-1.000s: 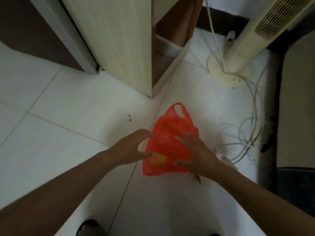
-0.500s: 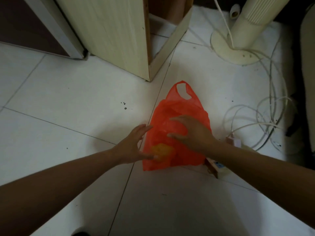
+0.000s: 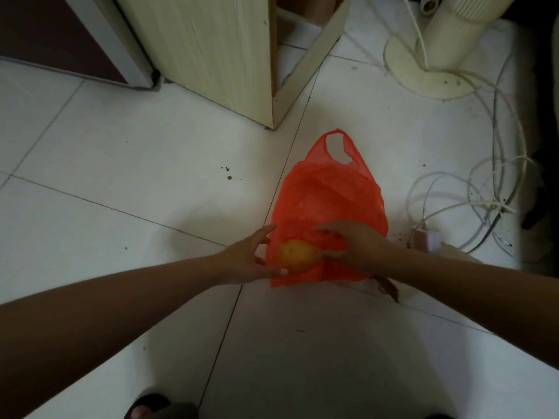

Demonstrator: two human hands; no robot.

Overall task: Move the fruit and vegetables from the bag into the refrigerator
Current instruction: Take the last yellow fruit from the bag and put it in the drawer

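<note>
Orange (image 3: pixel 298 256) low on the red plastic bag (image 3: pixel 329 201); left hand (image 3: pixel 245 261) and right hand (image 3: pixel 360 246), fingers spread, bracket it, likely steadying for pickup.

Plastic bag (image 3: pixel 326 201) on floor tiles (image 3: pixel 121 176); orange (image 3: pixel 296 256) at its near end; cabinet (image 3: pixel 211 49) behind-left; fan base (image 3: pixel 423 71), cables (image 3: pixel 484 192) right.

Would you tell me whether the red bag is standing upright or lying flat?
Lying flat: the bag is spread out thin across the floor tiles.
</note>
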